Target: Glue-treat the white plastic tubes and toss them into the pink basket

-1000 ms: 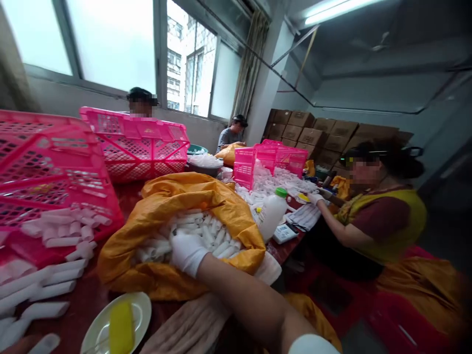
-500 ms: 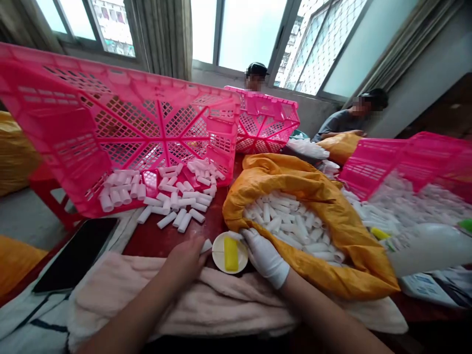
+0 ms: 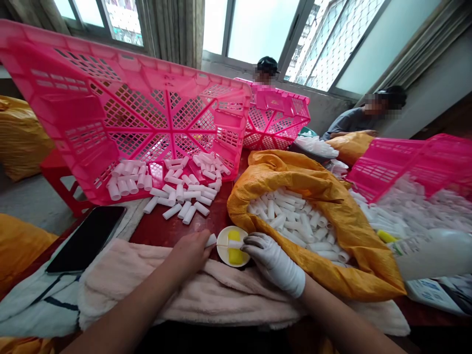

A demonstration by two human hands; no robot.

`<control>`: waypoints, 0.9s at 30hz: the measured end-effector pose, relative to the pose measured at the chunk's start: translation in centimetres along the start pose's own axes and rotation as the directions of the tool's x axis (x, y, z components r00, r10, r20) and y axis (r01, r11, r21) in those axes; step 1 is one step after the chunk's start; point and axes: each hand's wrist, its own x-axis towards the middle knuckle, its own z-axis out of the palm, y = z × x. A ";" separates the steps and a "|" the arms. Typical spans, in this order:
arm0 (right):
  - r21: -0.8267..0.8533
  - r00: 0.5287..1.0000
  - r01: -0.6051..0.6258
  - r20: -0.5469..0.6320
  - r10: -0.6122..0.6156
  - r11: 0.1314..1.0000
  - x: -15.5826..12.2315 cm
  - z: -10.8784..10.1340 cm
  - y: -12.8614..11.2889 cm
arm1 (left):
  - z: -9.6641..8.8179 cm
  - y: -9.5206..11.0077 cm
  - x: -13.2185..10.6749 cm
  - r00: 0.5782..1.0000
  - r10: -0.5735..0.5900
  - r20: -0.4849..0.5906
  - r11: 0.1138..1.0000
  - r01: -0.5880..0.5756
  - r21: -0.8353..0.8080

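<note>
In front of me stands a small round white dish (image 3: 222, 253) with a yellow block (image 3: 234, 256), like a sponge, in it. My right hand (image 3: 275, 260), in a white glove, pinches a short white tube (image 3: 235, 244) across the block. On the dish's left side, my bare left hand (image 3: 191, 251) is closed on another white tube (image 3: 211, 240), whose tip shows past the fingers. A thin pale stick reaches from there over the dish; what holds it is hidden. An orange sack (image 3: 243, 189) full of white tubes (image 3: 295, 216) lies open beside my right hand.
A pink basket (image 3: 169, 113) lies on its side, with several white tubes (image 3: 188, 196) spilling onto the red table. A phone (image 3: 86, 238) rests on cloth at left. A pink towel (image 3: 177, 300) lies under my forearms. Two people sit beyond, near more pink baskets (image 3: 398, 162).
My right hand has brought its tube from the dish's far right rim onto the middle of the yellow block. The left hand stays by the dish. The whole view has shifted slightly.
</note>
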 end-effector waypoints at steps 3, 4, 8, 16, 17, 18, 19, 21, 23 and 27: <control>-0.012 0.994 -0.107 -0.032 0.107 0.994 -0.2 0.0 -0.2 | -0.1 0.0 0.0 1.000 -0.009 -0.009 1.000 0.009 0.014; -0.030 0.993 -0.113 -0.030 0.112 0.993 -0.4 0.1 -0.2 | -0.1 -0.1 0.0 1.000 -0.017 -0.013 1.000 0.017 0.022; -0.065 1.000 0.009 0.015 -0.009 0.998 -0.9 0.5 0.0 | -0.1 -0.1 0.1 1.000 -0.018 -0.010 1.000 0.018 0.025; -0.210 1.000 0.023 0.017 -0.020 0.977 -1.0 0.5 -1.0 | 0.1 -0.4 0.4 0.999 -0.041 0.013 0.999 0.041 0.008; -0.219 0.997 0.075 0.046 -0.067 0.973 -1.1 0.5 -1.2 | 0.1 -0.4 0.5 0.998 -0.051 0.020 0.999 0.051 0.004; -0.223 0.991 0.123 0.069 -0.110 0.967 -1.1 0.6 -1.4 | 0.1 -0.3 0.6 0.998 -0.064 0.029 0.998 0.064 -0.002; -0.220 0.985 0.166 0.084 -0.151 0.961 -1.2 0.6 -1.6 | 0.0 -0.3 0.6 0.996 -0.078 0.043 0.997 0.079 -0.008; -0.186 0.974 0.220 0.096 -0.205 0.958 -1.3 0.6 -1.9 | -0.2 -0.2 0.6 0.991 -0.110 0.076 0.994 0.112 -0.020; -0.092 0.982 0.186 0.025 -0.185 0.978 -1.2 0.5 -2.2 | -0.7 0.0 0.5 0.993 -0.106 0.059 0.994 0.106 -0.011; 0.378 0.924 -0.016 -0.349 0.159 0.926 -0.6 0.5 -2.3 | -1.7 0.5 -0.4 0.995 -0.028 -0.091 0.999 0.031 0.025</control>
